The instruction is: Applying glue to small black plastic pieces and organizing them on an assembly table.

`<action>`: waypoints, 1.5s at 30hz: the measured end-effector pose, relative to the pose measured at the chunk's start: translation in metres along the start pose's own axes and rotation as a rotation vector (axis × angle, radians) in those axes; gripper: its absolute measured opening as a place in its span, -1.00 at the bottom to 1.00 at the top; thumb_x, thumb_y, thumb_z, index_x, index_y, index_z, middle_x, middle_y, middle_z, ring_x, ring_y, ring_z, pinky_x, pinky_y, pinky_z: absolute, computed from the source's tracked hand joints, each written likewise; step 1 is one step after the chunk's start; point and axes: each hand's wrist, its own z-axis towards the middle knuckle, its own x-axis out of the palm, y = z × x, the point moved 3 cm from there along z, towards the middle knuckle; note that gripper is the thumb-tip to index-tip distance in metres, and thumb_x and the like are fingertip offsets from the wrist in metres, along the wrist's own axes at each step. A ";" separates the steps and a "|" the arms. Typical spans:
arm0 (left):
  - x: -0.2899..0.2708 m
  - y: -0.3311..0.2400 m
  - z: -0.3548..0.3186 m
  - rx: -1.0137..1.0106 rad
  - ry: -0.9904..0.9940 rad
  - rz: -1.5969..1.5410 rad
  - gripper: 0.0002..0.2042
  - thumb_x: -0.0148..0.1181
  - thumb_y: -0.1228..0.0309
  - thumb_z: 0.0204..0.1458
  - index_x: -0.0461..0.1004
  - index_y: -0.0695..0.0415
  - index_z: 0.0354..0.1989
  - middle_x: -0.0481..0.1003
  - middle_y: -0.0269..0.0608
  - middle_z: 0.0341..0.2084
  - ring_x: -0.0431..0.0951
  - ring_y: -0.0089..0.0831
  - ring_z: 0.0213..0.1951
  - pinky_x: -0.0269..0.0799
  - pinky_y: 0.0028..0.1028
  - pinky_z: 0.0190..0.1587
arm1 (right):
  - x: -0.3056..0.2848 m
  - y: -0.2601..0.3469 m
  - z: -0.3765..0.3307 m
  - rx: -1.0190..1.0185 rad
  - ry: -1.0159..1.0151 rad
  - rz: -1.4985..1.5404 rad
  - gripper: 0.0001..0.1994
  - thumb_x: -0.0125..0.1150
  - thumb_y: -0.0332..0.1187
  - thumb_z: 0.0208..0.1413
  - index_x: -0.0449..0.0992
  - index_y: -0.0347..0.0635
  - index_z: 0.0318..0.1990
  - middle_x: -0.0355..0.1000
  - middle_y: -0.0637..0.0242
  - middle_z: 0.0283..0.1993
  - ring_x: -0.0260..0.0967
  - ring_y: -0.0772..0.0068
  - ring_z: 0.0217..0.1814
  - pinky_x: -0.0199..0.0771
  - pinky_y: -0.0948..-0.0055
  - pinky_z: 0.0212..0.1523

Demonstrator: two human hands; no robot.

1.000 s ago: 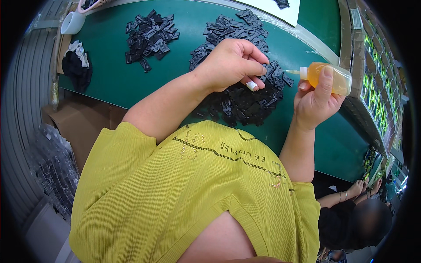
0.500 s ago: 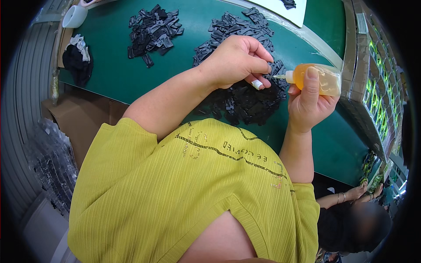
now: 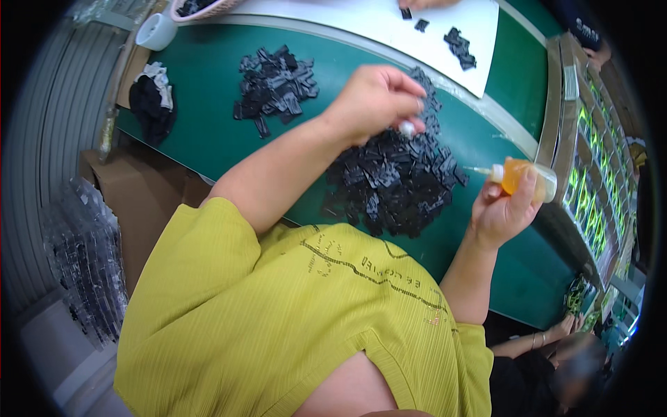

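My left hand [image 3: 381, 103] is held over the large pile of black plastic pieces [image 3: 389, 184] on the green table. Its fingers are curled in with thumb and forefinger close together; a small thing between them, if any, is too blurred to make out. White tape [image 3: 406, 128] wraps one of its fingertips. To the right of the pile, my right hand [image 3: 501, 214] is closed around a clear squeeze bottle [image 3: 521, 176] of orange-yellow liquid. The bottle lies nearly level, its thin nozzle pointing left toward the pile and touching nothing.
A smaller heap of black pieces [image 3: 276, 87] lies to the left. Beyond are a white cup [image 3: 156, 32], a pink basket [image 3: 201, 10], dark cloth [image 3: 151, 108] and a white board [image 3: 389, 31], with another person's hand [image 3: 425, 3] above it. A cardboard rack [image 3: 590, 132] borders the right.
The bottle has drawn away from my left hand, down and to the right. My view has shifted, bringing more of the white board, the basket and another person's hand into sight.
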 end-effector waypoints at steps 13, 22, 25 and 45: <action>-0.100 -0.094 0.088 0.299 -0.427 0.829 -0.84 0.18 0.40 -0.06 0.54 0.27 -0.46 0.52 -0.18 -0.68 0.55 -0.47 -0.67 0.45 -0.48 -0.60 | -0.005 -0.001 -0.003 0.039 -0.013 -0.010 -0.81 0.16 -0.29 0.15 0.41 -0.25 -0.31 0.43 0.24 -0.44 0.17 0.66 -0.72 0.15 0.74 -0.75; -0.157 -0.078 0.005 -0.054 -0.322 1.370 -0.72 0.43 0.30 -0.23 0.53 0.21 -0.42 0.52 -0.21 -0.52 0.50 -0.43 -0.43 0.41 -0.44 -0.37 | 0.002 -0.006 -0.009 0.014 0.060 -0.027 -0.82 0.15 -0.29 0.17 0.42 -0.24 -0.30 0.43 0.26 -0.42 0.22 0.66 -0.68 0.17 0.75 -0.74; -0.148 -0.070 0.008 -0.057 -0.230 1.343 -0.71 0.44 0.31 -0.26 0.53 0.20 -0.41 0.53 -0.19 -0.48 0.50 -0.39 -0.40 0.40 -0.42 -0.31 | 0.003 -0.006 -0.009 0.007 0.047 -0.017 -0.83 0.15 -0.30 0.17 0.42 -0.23 -0.31 0.42 0.28 -0.43 0.21 0.67 -0.69 0.16 0.74 -0.74; 0.020 -0.003 -0.037 -0.152 0.243 0.062 -0.88 0.31 0.53 -0.10 0.45 0.18 -0.48 0.50 -0.29 -0.58 0.46 -0.63 -0.66 0.32 -0.70 -0.65 | 0.000 -0.002 -0.009 -0.004 0.055 0.035 -0.86 0.14 -0.36 0.15 0.39 -0.24 -0.32 0.42 0.26 -0.49 0.21 0.63 -0.73 0.20 0.69 -0.76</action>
